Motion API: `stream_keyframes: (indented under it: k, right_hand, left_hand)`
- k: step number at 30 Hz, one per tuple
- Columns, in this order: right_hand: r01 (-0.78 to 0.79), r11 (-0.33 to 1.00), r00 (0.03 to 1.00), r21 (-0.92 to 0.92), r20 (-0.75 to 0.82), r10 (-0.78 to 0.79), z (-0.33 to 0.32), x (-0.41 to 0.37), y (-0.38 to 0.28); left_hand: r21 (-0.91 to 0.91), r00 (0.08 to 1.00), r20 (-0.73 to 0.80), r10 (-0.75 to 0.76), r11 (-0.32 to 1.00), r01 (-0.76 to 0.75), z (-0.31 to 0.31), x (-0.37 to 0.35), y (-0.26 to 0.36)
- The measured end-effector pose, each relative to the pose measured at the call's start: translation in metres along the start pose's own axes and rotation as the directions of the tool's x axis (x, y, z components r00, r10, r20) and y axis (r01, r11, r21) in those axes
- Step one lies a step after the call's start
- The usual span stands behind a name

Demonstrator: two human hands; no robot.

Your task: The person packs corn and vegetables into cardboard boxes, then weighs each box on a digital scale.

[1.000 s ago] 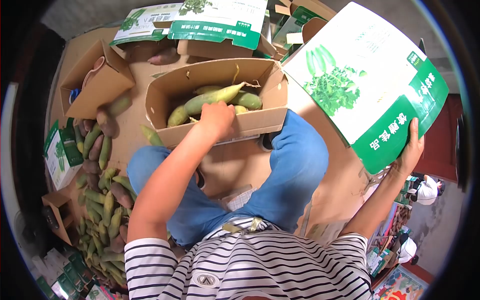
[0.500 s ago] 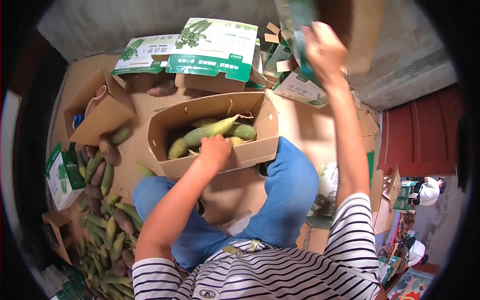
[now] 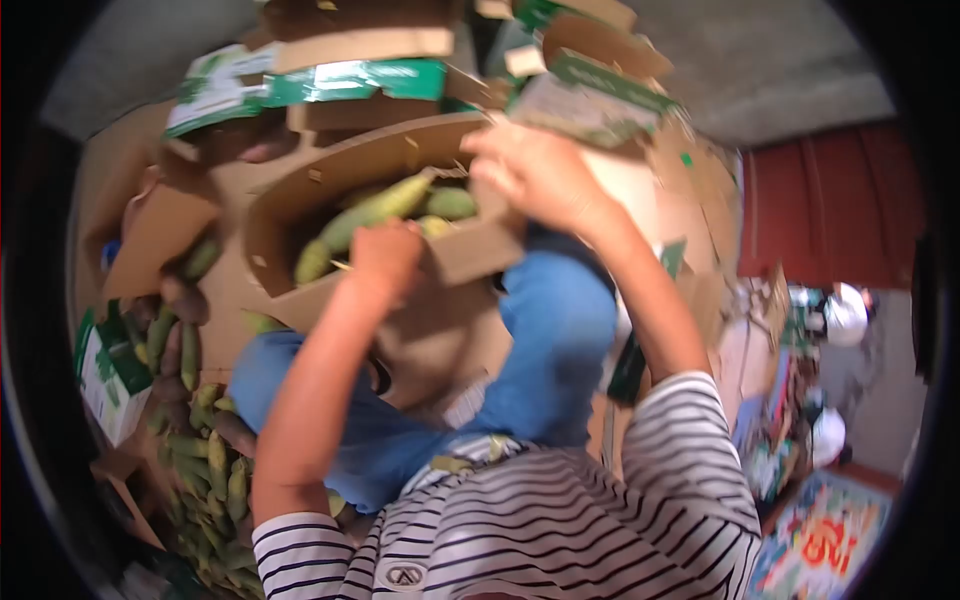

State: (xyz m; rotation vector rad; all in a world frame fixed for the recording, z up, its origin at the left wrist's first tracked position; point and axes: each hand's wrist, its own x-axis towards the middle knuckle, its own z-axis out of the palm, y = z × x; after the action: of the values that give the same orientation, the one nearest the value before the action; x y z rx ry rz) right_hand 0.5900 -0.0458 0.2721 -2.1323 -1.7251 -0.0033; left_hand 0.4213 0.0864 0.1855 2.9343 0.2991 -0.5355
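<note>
A cardboard box (image 3: pixel 474 250) without a lid stands in front of my knees, holding several long green radishes (image 3: pixel 380 210). My left hand (image 3: pixel 388 258) has its fingers curled over the middle of the box's near wall. At the box's right end is my right hand (image 3: pixel 530 172), blurred, its fingers spread at the upper rim with nothing seen in them. Behind the box lie printed green-and-white cartons (image 3: pixel 360 82). Another printed carton (image 3: pixel 590 100) leans at the back right.
A pile of green and reddish radishes (image 3: pixel 205 470) covers the floor at the left. A tilted brown box (image 3: pixel 165 245) and a small printed carton (image 3: pixel 112 380) stand beside it. Far right are a red door (image 3: pixel 820 205) and people in white hats (image 3: pixel 846 315).
My right hand has come down from the upper right to the box's right end and no longer holds the green printed cardboard. My left hand keeps to the near wall. The view has shifted.
</note>
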Motion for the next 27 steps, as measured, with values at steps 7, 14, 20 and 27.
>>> stream_keyframes:
  k: [7, 14, 20, 27]
  right_hand:
    - [-0.681, 0.728, 0.587, 0.078, -0.537, 0.607, -0.076, -0.193, 0.134]
    - [-0.998, 0.014, 0.019, 0.062, 0.088, 0.996, -0.014, -0.374, 0.148]
    - [-0.964, 0.191, 0.19, 0.184, -0.019, 0.982, 0.008, -0.391, 0.125]
    - [-0.954, 0.275, 0.298, -0.122, -0.258, 0.919, -0.041, -0.355, 0.183]
  left_hand:
    - [0.001, 0.999, -0.013, 0.046, 0.999, -0.046, -0.005, -0.006, 0.002]
    - [-0.037, 1.0, -0.001, 0.026, 0.999, -0.026, -0.003, -0.002, 0.007]
    - [-0.045, 0.999, 0.003, 0.048, 0.998, -0.048, -0.003, 0.0, 0.006]
    - [-0.003, 0.999, -0.012, 0.031, 1.0, -0.031, -0.003, -0.001, 0.006]
